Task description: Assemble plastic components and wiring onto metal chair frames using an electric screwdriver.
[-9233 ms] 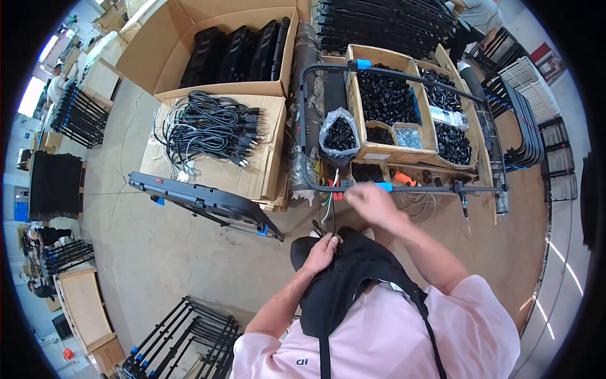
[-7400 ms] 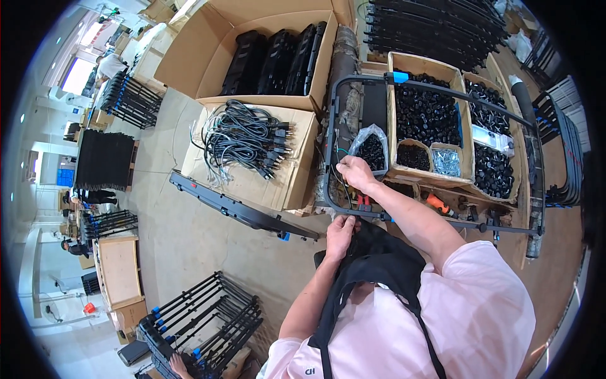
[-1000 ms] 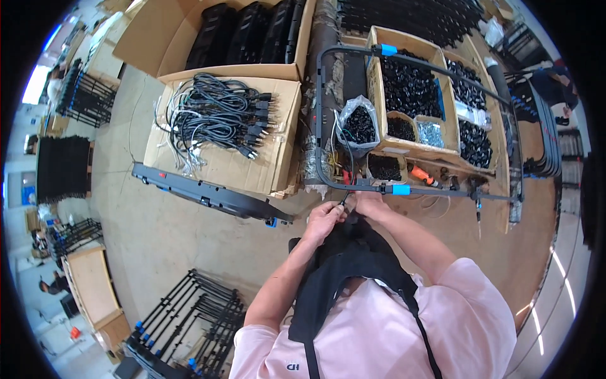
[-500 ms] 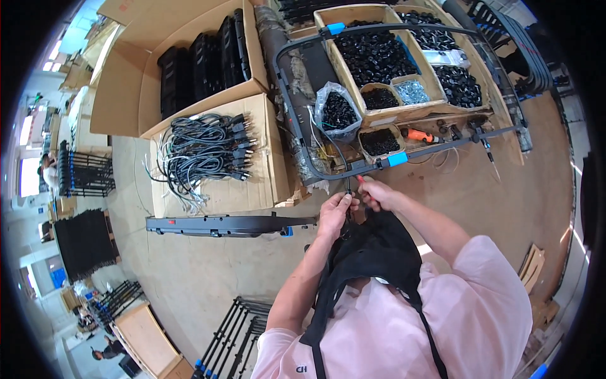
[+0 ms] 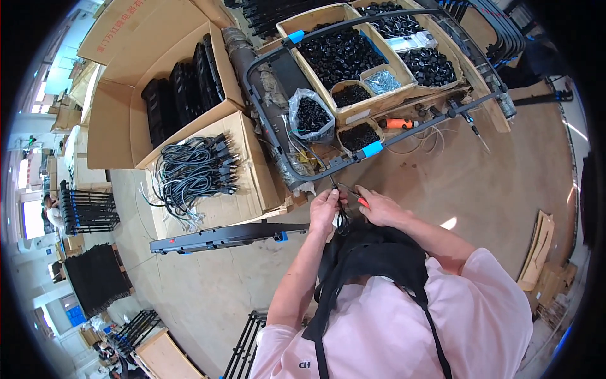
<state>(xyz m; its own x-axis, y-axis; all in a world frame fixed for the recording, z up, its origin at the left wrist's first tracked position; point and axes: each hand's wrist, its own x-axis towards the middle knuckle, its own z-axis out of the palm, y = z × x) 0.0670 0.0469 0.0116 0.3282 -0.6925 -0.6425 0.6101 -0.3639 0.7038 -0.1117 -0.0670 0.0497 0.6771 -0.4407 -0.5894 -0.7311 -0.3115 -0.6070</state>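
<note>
Only the head cam to go through, so here's what I've got. Both hands are bunched together just above the black apron (image 5: 372, 252). The left hand (image 5: 325, 211) is pinched shut on a thin black cable (image 5: 339, 189) that runs up and away from the body toward the edge of the workbench. The right hand (image 5: 379, 207) is closed around a small tool with a red handle (image 5: 363, 202); I only see a sliver of red, so I can't tell what tool it is or which way its tip faces. The cable is skinny and mostly hidden between the fingers.

Around that: a matte black tubular frame (image 5: 303, 170) with blue clips, its long side slanting up to the right. Cardboard boxes hold small black plastic parts (image 5: 341, 54), a crinkly clear bag (image 5: 310, 117) holds more, and a tangle of black power cords (image 5: 192, 174) sits on cardboard to the left. A long black bar (image 5: 227, 237) lies flat on the plywood floor, pointing left-right.
</note>
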